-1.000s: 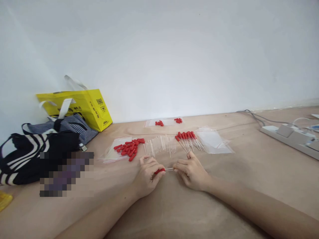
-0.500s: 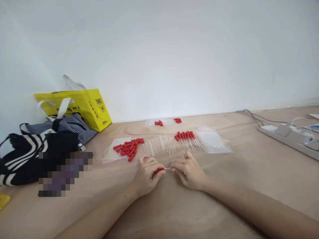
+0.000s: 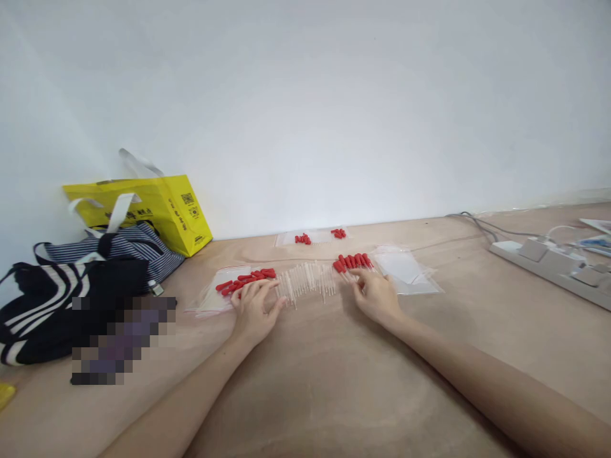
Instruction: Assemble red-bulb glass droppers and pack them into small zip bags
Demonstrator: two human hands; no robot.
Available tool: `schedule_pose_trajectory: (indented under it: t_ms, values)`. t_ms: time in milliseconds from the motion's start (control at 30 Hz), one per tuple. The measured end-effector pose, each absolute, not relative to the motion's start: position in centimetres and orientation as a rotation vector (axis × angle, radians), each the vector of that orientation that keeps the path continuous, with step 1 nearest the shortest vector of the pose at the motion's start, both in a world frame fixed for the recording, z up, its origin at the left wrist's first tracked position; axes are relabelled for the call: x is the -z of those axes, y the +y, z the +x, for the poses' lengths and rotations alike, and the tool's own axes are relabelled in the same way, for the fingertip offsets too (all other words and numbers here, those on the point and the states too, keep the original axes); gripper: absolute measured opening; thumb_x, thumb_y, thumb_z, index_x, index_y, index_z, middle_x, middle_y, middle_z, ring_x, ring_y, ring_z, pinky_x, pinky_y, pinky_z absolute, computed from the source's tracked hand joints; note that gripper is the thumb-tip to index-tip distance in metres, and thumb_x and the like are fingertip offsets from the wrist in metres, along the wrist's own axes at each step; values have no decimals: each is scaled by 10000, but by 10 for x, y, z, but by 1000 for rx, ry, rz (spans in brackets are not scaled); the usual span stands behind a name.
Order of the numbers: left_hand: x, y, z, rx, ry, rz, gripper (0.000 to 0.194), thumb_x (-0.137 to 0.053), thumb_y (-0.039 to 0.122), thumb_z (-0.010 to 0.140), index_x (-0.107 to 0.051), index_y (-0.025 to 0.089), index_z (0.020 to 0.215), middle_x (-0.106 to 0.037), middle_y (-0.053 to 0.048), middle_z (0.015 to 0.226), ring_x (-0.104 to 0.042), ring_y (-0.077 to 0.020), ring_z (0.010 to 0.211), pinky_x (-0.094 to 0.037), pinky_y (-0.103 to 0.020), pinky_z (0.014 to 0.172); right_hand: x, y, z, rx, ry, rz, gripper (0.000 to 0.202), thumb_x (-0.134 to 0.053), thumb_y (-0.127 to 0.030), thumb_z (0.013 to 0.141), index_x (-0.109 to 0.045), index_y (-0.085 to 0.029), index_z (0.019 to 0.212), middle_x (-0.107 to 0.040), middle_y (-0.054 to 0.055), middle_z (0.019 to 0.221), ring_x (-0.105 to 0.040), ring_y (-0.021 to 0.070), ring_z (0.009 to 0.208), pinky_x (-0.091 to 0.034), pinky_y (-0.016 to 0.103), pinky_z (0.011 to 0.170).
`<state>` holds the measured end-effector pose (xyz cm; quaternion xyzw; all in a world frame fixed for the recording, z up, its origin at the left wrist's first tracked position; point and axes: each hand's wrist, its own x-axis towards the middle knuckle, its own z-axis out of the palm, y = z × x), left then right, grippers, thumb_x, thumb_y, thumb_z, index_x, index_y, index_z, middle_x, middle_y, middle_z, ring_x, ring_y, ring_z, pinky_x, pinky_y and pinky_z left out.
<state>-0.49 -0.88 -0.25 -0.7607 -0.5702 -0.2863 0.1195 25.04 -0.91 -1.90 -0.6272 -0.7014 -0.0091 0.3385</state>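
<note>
My left hand (image 3: 254,312) is over the near side of a pile of red rubber bulbs (image 3: 244,280), fingers apart, hiding part of the pile. To its right, a row of thin clear tubes (image 3: 309,278) lies on the table. My right hand (image 3: 378,296) is at the row of red-bulbed droppers (image 3: 356,260), its thumb and forefinger closed on the tube of the leftmost dropper (image 3: 339,266). The hand covers the lower ends of several tubes there.
Clear plastic bags (image 3: 403,267) lie right of the droppers, with others (image 3: 214,296) under the bulbs. Farther back is a bag (image 3: 286,239) with small red bulbs. A yellow bag (image 3: 186,219), a black bag (image 3: 114,280) and a power strip (image 3: 548,259) flank the table (image 3: 305,381).
My hands have moved apart from the dropper they held between them. The left went to the bulb pile and opened; the right carried the dropper forward to the row.
</note>
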Motion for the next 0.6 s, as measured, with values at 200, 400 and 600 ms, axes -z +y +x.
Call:
schedule_pose_trajectory:
  t_ms: [200,400,600]
  values:
    - [1,2,-22,724,-1875,-2028,239,-525,380,725,-579,233,906,-585,-62,990,-464,-255,944,-256,-413,797,16,17,240,91,-1677,-1850,188,-399,-256,784,-529,-186,900,-621,35,737,-536,192,754,-217,319,704]
    - [2,3,-22,686,-1904,-2022,239,-525,392,717,-591,231,882,-582,-57,965,-458,-254,935,-248,-419,807,12,27,214,165,-1723,-1996,181,-401,-206,755,-547,-180,859,-630,64,714,-548,201,728,-183,361,767]
    - [0,3,-21,634,-1949,-2017,221,-517,369,720,-597,224,867,-580,-63,955,-459,-256,920,-251,-425,796,13,28,216,146,-1799,-1959,213,-386,-241,775,-592,-189,768,-641,64,749,-543,203,766,-156,388,804]
